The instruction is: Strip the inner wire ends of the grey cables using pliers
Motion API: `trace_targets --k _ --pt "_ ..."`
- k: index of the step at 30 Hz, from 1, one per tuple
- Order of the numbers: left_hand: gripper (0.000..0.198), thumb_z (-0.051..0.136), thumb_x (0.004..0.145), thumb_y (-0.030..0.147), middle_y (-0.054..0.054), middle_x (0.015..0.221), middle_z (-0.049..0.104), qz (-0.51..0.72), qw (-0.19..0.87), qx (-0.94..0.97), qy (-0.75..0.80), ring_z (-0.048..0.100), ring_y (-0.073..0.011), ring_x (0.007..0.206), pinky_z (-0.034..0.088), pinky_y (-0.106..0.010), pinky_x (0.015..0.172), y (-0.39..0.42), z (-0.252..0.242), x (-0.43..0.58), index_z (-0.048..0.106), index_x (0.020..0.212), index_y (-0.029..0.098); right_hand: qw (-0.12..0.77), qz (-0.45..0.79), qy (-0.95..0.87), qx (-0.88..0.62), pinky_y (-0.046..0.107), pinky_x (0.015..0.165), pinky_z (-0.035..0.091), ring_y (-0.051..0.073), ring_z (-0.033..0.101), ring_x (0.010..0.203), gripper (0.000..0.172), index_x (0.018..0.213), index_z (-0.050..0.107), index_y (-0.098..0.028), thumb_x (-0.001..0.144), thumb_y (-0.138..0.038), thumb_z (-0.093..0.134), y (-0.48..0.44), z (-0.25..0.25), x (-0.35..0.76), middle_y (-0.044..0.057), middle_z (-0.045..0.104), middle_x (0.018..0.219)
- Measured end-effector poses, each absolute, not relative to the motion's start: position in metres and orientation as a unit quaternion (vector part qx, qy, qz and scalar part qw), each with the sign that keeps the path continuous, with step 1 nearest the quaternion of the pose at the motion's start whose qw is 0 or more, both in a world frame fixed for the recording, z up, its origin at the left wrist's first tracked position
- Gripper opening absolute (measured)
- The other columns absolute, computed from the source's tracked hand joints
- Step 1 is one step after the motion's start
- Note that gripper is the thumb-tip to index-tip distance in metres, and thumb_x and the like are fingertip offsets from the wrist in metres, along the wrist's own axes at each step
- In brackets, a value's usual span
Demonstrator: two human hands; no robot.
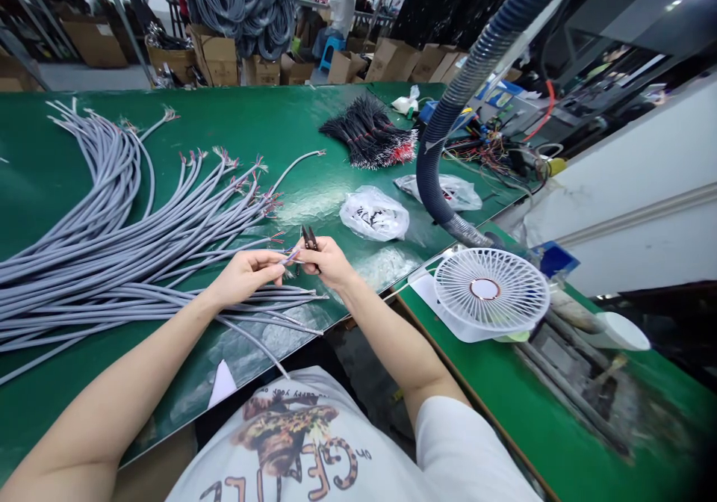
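Observation:
My left hand [252,272] is closed in a pinch around the end of a grey cable. Thin coloured wire ends [290,257] stick out between the fingertips of my two hands. Wrapped around a small pair of dark snips [309,239], my right hand [329,263] meets the left, its fingertips also at the wire ends. The blades point up and away from me. A large bundle of grey cables [140,255] spreads across the left of the table, many with stripped ends and red and white wires showing. Some cables pass beneath my left hand and forearm.
Clear plastic bags [374,214] of small dark parts lie beyond my right hand. Behind them rests a bundle of black wires [370,132]. A ribbed hose [434,162] hangs over the table's right side. A white fan [491,293] stands on the green side surface [504,405].

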State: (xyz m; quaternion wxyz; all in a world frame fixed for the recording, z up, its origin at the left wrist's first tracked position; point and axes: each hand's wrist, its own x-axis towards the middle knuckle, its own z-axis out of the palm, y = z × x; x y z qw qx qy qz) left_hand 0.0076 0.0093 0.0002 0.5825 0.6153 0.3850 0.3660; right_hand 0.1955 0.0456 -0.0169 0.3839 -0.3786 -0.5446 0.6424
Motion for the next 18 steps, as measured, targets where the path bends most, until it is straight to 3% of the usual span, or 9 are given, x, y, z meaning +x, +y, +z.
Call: trace_targets --k 4,6,8,12,18 --pt "0.036 0.068 0.077 0.034 0.001 0.059 0.062 0.461 0.591 0.542 0.381 0.039 -0.0053 0.042 0.028 -0.018 0.042 0.012 -0.005 0.009 0.060 0.105 0.013 0.518 0.414 -0.653 -0.366 0.024 0.055 0.039 0.010 0.047 0.056 0.018 0.067 0.060 -0.017 0.077 -0.031 0.062 0.026 -0.026 0.186 0.000 0.053 0.064" --pt "0.034 0.069 0.077 0.034 0.000 0.062 0.064 0.466 0.582 0.547 0.381 0.046 -0.0064 0.046 0.034 -0.018 0.046 0.012 -0.008 0.011 0.061 0.102 0.013 0.518 0.280 -0.736 -0.336 0.027 0.066 0.043 0.013 0.054 0.070 0.013 0.070 0.062 -0.017 0.080 -0.023 0.056 0.017 -0.019 0.186 0.004 0.058 0.075" --pt "0.033 0.070 0.076 0.035 -0.001 0.067 0.066 0.459 0.572 0.565 0.377 0.056 -0.0096 0.057 0.044 -0.020 0.055 0.010 -0.010 0.014 0.063 0.098 0.012 0.484 0.204 -0.793 -0.308 0.026 0.068 0.044 0.014 0.054 0.074 0.013 0.074 0.062 -0.017 0.079 -0.017 0.051 0.012 -0.008 0.188 0.005 0.059 0.081" --pt "0.031 0.071 0.075 0.040 -0.003 0.072 0.067 0.453 0.562 0.590 0.363 0.062 -0.0140 0.069 0.050 -0.027 0.071 0.006 -0.012 0.019 0.065 0.088 0.013 0.435 0.192 -0.814 -0.334 0.026 0.064 0.041 0.013 0.050 0.069 0.014 0.068 0.057 -0.017 0.079 -0.016 0.050 0.023 0.012 0.192 0.003 0.052 0.072" --pt "0.032 0.074 0.069 0.044 -0.004 0.073 0.064 0.473 0.511 0.603 0.389 0.057 -0.0141 0.068 0.047 -0.027 0.067 0.008 -0.014 0.018 0.064 0.075 0.014 0.440 0.247 -0.792 -0.344 0.024 0.059 0.036 0.010 0.044 0.060 0.025 0.059 0.049 -0.017 0.082 -0.023 0.054 0.039 0.017 0.181 -0.002 0.043 0.064"
